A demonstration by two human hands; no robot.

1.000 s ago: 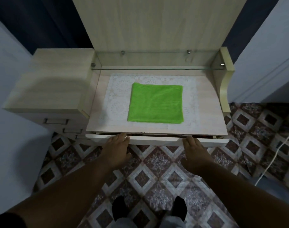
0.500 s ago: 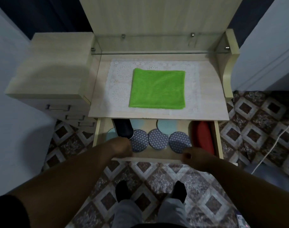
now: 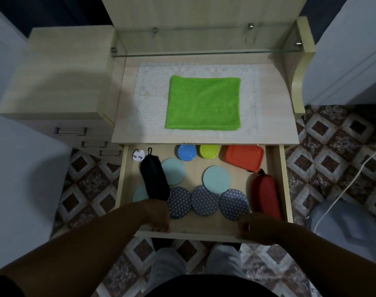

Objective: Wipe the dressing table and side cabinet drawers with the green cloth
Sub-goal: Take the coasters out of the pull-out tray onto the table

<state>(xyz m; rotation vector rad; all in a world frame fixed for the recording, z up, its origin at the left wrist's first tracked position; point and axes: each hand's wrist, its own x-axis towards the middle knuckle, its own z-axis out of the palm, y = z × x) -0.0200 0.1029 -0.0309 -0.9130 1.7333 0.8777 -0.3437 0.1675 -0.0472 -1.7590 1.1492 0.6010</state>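
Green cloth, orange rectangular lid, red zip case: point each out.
flat square green cloth (image 3: 203, 102), head view, centre of its top face
orange rectangular plastic lid (image 3: 243, 157), head view, middle
red oblong zip case (image 3: 266, 195), head view, mid-body

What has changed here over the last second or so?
The drawer under the tabletop has been pulled out toward the person, from almost shut to wide open, showing round coasters, a black case and a red case. The left hand and right hand kept hold of its front edge. The green cloth stayed flat on the tabletop.
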